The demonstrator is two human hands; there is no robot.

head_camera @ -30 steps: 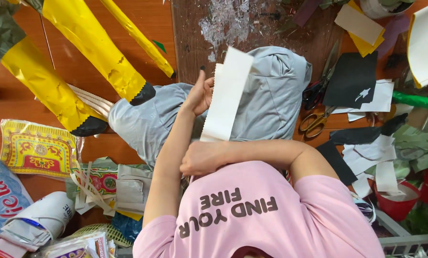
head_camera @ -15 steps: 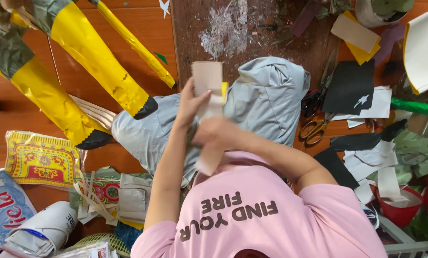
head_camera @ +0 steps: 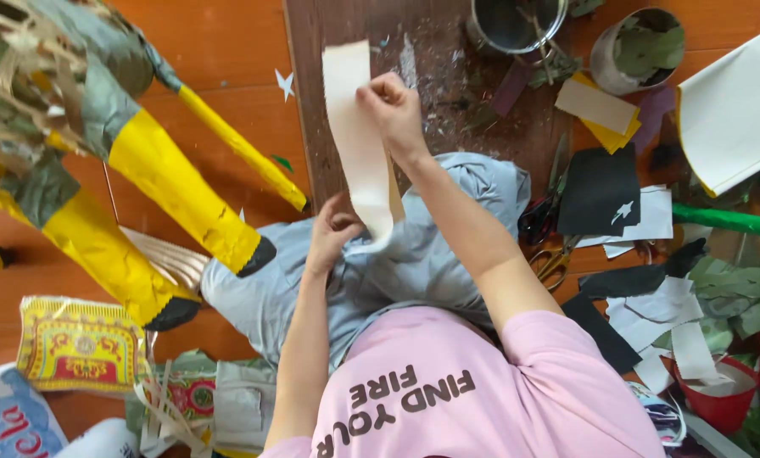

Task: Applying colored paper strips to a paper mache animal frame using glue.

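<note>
Long cream paper strip [head_camera: 359, 144], plain, curling at its lower end. Right hand [head_camera: 394, 110] grip pinches the strip's upper part; left hand [head_camera: 331, 233] grip pinches the curled bottom end over grey-trousered lap [head_camera: 431, 263].

A long cream paper strip [head_camera: 359, 144], plain and unprinted, hangs lengthwise above the lap; its upper part stands flat and straight, its lower end curls into a soft fold, pinched near top and bottom

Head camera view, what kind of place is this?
Likely a home craft workspace on a wooden floor: paper scraps and scissors lie about, a yellow papier-mache figure stands nearby, and both hands hold a paper strip.
</note>
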